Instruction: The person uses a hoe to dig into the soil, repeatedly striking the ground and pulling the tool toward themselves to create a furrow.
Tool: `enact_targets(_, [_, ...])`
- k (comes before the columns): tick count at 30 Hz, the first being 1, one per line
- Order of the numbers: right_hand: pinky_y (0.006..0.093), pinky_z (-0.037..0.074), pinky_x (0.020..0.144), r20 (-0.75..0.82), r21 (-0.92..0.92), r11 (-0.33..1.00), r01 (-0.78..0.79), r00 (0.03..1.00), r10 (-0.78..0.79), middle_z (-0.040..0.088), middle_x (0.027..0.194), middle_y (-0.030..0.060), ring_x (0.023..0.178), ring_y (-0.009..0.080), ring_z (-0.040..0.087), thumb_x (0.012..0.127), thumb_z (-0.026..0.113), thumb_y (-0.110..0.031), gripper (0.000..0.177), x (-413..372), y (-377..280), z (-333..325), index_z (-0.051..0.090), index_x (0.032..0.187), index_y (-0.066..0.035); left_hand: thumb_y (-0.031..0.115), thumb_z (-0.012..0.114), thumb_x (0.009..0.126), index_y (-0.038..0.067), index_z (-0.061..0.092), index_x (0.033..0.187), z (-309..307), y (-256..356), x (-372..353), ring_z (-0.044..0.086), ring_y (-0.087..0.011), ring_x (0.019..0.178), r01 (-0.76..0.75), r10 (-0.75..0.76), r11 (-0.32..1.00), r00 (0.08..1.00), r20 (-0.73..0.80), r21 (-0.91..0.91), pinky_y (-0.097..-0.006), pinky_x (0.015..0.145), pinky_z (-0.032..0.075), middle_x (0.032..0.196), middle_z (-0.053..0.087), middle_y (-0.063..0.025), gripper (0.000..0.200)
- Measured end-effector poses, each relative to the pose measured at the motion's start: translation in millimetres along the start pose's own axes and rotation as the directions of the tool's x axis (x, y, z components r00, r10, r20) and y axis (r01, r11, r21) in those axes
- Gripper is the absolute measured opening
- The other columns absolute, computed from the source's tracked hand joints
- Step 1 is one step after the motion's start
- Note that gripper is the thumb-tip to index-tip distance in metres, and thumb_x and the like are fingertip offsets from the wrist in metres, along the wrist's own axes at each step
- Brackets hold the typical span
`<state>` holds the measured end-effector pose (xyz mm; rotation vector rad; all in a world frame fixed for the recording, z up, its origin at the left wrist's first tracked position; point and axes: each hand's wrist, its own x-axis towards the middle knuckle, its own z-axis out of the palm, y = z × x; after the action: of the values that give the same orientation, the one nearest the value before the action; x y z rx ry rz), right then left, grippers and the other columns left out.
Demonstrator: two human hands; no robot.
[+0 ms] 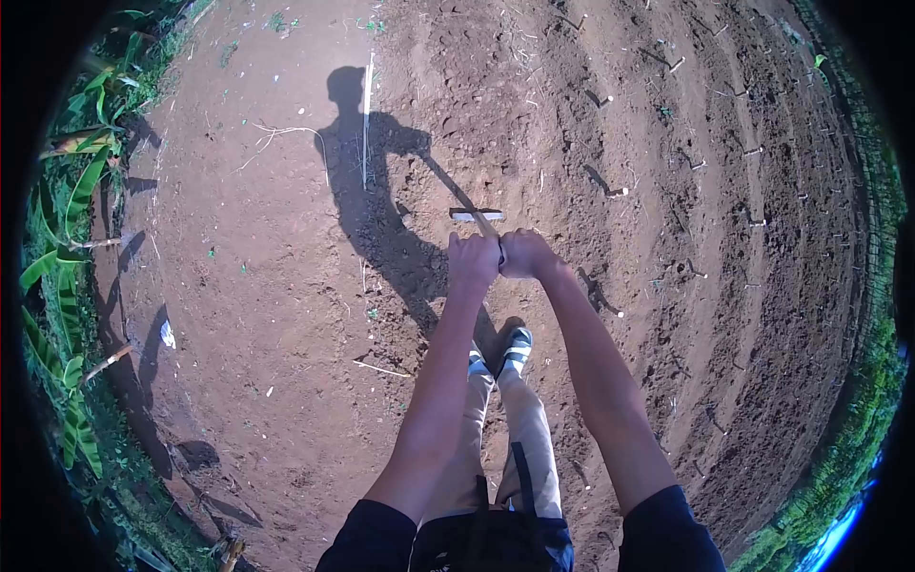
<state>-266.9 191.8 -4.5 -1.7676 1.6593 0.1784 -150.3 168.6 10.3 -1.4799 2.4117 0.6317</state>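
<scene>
Both my hands are closed around the wooden handle (pixel 485 226) of a long tool, held out in front of my body. My left hand (pixel 474 257) and my right hand (pixel 525 255) grip it close together, side by side. Past my hands the handle leads to a flat metal head (pixel 476 215), which lies at the brown soil (pixel 448 172). The handle's near end is hidden by my hands. My feet, in striped footwear (pixel 516 350), stand on the soil below.
Ridged soil with short stakes (pixel 619 193) runs along the right. Smoother ground (pixel 257 315) lies left, with a thin pale strip (pixel 367 124) and my shadow (pixel 372 200) across it. Banana plants (pixel 71 286) line the left edge, green growth (pixel 829 477) the right.
</scene>
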Motion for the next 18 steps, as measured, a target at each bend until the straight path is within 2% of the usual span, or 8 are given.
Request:
enact_targets(3, [0.0362, 0.050, 0.072, -0.076, -0.062, 0.998, 0.033, 0.996, -0.038, 0.063, 0.081, 0.0181, 0.079, 0.0287, 0.062, 0.061, 0.057, -0.016, 0.026, -12.0, -1.2, 17.4, 0.061, 0.083, -0.003, 0.014, 0.061, 0.069, 0.013, 0.064, 0.080, 11.5, 0.2, -14.6, 0.062, -0.0226, 0.076, -0.021, 0.021, 1.000, 1.000, 0.005, 0.006, -0.0392, 0.082, 0.038, 0.074, 0.064, -0.0095, 0.012])
enact_targets(5, [0.0365, 0.050, 0.070, -0.046, 0.034, 0.999, -0.036, 0.998, 0.038, 0.062, 0.076, 0.0183, 0.073, 0.0313, 0.061, 0.059, 0.057, -0.015, 0.022, -33.1, -11.0, 24.1, 0.060, 0.077, -0.003, 0.013, 0.062, 0.068, 0.011, 0.062, 0.086, 35.2, -1.1, -32.0, 0.062, -0.0237, 0.073, -0.107, 0.091, 0.989, 0.984, -0.156, -0.102, -0.0396, 0.080, 0.039, 0.071, 0.063, -0.0111, 0.018])
enact_targets(7, [0.0371, 0.050, 0.068, -0.088, 0.106, 0.994, -0.002, 0.996, 0.012, 0.062, 0.074, 0.0180, 0.072, 0.0306, 0.061, 0.061, 0.058, -0.016, 0.021, -54.6, -16.3, 49.8, 0.060, 0.077, -0.003, 0.014, 0.062, 0.068, 0.009, 0.060, 0.087, 65.9, -2.8, -53.4, 0.062, -0.0248, 0.071, -0.108, 0.088, 0.988, 0.982, -0.169, -0.112, -0.0403, 0.080, 0.040, 0.068, 0.062, -0.0116, 0.019])
enact_targets(9, [0.0372, 0.050, 0.064, -0.041, 0.044, 0.999, 0.008, 0.999, -0.006, 0.062, 0.073, 0.0164, 0.069, 0.0286, 0.062, 0.061, 0.061, -0.019, 0.023, -69.4, -20.1, 79.2, 0.061, 0.078, -0.004, 0.014, 0.062, 0.068, 0.008, 0.059, 0.087, 98.4, -6.3, -80.5, 0.061, -0.0260, 0.068, -0.105, 0.081, 0.987, 0.979, -0.189, -0.119, -0.0409, 0.079, 0.040, 0.066, 0.061, -0.0121, 0.020])
enact_targets(11, [0.0368, 0.050, 0.060, -0.158, -0.030, 0.996, 0.079, 0.984, -0.083, 0.061, 0.069, 0.0135, 0.065, 0.0278, 0.061, 0.059, 0.064, -0.022, 0.026, -87.9, -22.1, 117.3, 0.060, 0.079, -0.005, 0.010, 0.056, 0.071, 0.010, 0.059, 0.088, 128.3, -9.4, -108.3, 0.062, -0.0243, 0.069, -0.189, 0.177, 0.982, 0.890, -0.419, 0.013, -0.0379, 0.076, 0.040, 0.067, 0.062, -0.0117, 0.017])
enact_targets(12, [0.0368, 0.050, 0.058, -0.290, -0.053, 0.988, 0.146, 0.944, -0.156, 0.060, 0.067, 0.0110, 0.062, 0.0273, 0.060, 0.058, 0.065, -0.024, 0.026, -92.6, -15.3, 151.9, 0.060, 0.078, -0.007, 0.010, 0.056, 0.071, 0.010, 0.059, 0.088, 135.7, -7.6, -121.3, 0.062, -0.0243, 0.069, -0.183, 0.171, 0.983, 0.894, -0.415, 0.010, -0.0379, 0.076, 0.040, 0.067, 0.062, -0.0117, 0.017])
enact_targets(14, [0.0368, 0.049, 0.059, -0.179, 0.052, 0.997, 0.055, 0.983, -0.045, 0.059, 0.069, 0.0108, 0.063, 0.0268, 0.059, 0.057, 0.064, -0.025, 0.025, -103.0, -11.4, 190.2, 0.058, 0.075, -0.008, 0.010, 0.057, 0.070, 0.009, 0.057, 0.090, 147.7, -3.5, -137.9, 0.061, -0.0239, 0.067, -0.093, 0.090, 0.995, 0.991, -0.100, -0.025, -0.0371, 0.073, 0.040, 0.065, 0.061, -0.0119, 0.020])
enact_targets(18, [0.0348, 0.049, 0.064, -0.121, 0.072, 0.996, 0.054, 0.992, -0.045, 0.059, 0.072, 0.0117, 0.075, 0.0233, 0.059, 0.059, 0.067, -0.028, 0.030, -123.1, -15.0, 234.8, 0.059, 0.078, -0.007, 0.011, 0.058, 0.069, 0.009, 0.056, 0.090, 195.3, -6.9, -167.6, 0.061, -0.0230, 0.067, -0.079, 0.076, 0.997, 0.987, -0.141, -0.017, -0.0362, 0.072, 0.039, 0.065, 0.061, -0.0111, 0.021])
